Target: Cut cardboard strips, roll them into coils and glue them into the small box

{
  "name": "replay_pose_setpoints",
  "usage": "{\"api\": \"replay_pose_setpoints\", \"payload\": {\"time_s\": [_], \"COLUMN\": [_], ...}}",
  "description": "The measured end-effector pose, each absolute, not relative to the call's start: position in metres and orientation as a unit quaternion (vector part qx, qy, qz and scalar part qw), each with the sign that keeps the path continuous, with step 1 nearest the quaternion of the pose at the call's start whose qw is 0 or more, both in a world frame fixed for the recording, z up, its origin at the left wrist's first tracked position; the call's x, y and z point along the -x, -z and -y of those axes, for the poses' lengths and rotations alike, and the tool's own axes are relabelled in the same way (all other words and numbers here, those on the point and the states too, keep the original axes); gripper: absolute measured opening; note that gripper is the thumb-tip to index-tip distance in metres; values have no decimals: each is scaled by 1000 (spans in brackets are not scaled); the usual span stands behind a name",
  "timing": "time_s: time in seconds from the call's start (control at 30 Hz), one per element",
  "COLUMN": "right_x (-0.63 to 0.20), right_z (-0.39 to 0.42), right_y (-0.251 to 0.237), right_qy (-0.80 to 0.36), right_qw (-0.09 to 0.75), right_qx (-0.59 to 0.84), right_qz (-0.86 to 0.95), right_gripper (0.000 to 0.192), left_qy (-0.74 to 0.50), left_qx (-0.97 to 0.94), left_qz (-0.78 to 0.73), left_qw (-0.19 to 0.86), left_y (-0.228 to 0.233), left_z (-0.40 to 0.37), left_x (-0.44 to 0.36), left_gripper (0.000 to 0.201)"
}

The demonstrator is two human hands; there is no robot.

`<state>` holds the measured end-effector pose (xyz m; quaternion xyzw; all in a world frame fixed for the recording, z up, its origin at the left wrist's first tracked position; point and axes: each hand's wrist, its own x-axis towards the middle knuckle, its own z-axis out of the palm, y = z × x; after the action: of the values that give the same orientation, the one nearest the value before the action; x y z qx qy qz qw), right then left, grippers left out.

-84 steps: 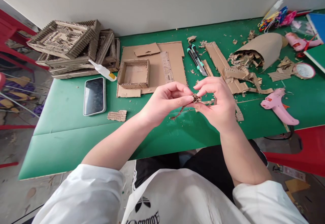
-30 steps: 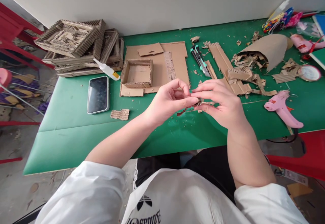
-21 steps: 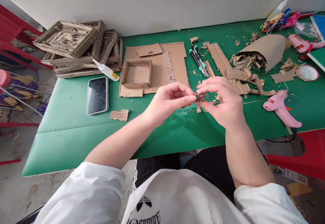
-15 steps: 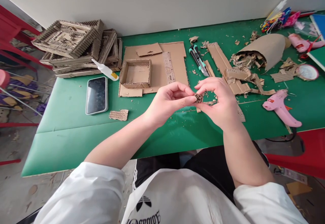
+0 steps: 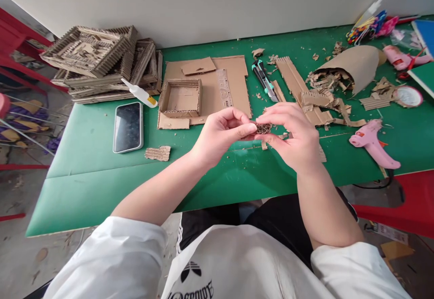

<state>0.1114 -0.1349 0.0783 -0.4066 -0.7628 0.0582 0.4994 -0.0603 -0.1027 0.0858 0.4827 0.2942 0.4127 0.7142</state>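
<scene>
Left hand [image 5: 222,132] and right hand [image 5: 294,134] are grasping a small cardboard coil [image 5: 263,128] above a green worktop [image 5: 217,186].
The left is pinching one end; the right is clasping the other, thumb beneath and fingertips on top, as the coil is hanging between the worktop's front and back edges. An open cardboard box [image 5: 179,111] is sitting on a cardboard sheet [image 5: 234,71] toward the back edge, a utility knife [image 5: 264,80] is lying just beside the sheet, and a pink glue gun [image 5: 375,145] is resting near the front edge, at right.
</scene>
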Motion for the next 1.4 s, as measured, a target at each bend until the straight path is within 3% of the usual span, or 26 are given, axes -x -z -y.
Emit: {"api": "replay_pose_setpoints", "payload": {"time_s": [0.27, 0.53, 0.93, 1.4], "right_x": [-106, -115, -110, -102], "right_z": [134, 137, 133, 135], "right_y": [-73, -81, -72, -71], "right_qy": [-69, -104, -27, -60], "right_qw": [531, 443, 530, 543], "right_qx": [428, 413, 419, 428], "right_qz": [728, 789, 736, 720], "right_gripper": [20, 42, 17, 20], "left_qy": [-385, -403, -412, -407], "left_qx": [-460, -486, -454, -489], "left_qz": [-293, -287, -294, -291], "left_qw": [744, 720, 733, 714], "left_y": [-83, -85, -85, -85], "left_z": [106, 103, 107, 109], "left_x": [58, 61, 59, 60], "left_gripper": [24, 19, 21, 26]}}
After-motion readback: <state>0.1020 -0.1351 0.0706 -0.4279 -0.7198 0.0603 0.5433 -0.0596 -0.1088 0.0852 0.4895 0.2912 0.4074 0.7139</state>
